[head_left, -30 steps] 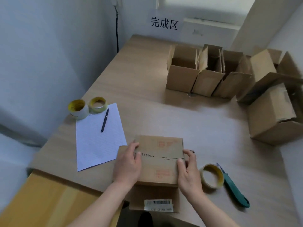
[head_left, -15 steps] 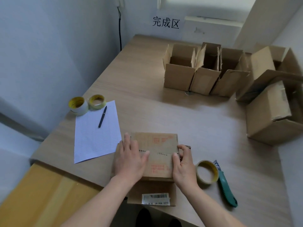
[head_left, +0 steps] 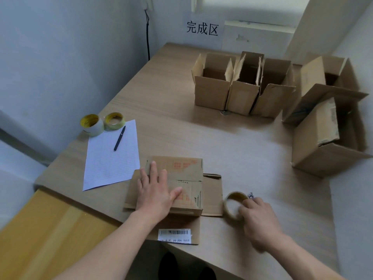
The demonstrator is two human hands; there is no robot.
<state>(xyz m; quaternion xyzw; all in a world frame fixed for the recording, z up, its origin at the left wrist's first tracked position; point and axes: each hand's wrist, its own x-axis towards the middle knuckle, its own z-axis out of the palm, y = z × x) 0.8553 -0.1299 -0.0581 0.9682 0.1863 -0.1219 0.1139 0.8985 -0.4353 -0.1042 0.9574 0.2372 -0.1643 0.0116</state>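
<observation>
The left hand (head_left: 155, 190) lies flat with straight, spread fingers on the folded top flaps of the cardboard box (head_left: 181, 168), at the lower centre of the frame on the near edge of the surface (head_left: 201, 134). The right hand (head_left: 260, 221), blurred, curls its fingers over the right rim of the tape roll (head_left: 232, 207), just right of the box's side flap. At centre left lies a sheet of paper (head_left: 109, 164) with a pen (head_left: 119, 138) on it. Open boxes (head_left: 212, 89) stand at upper right.
</observation>
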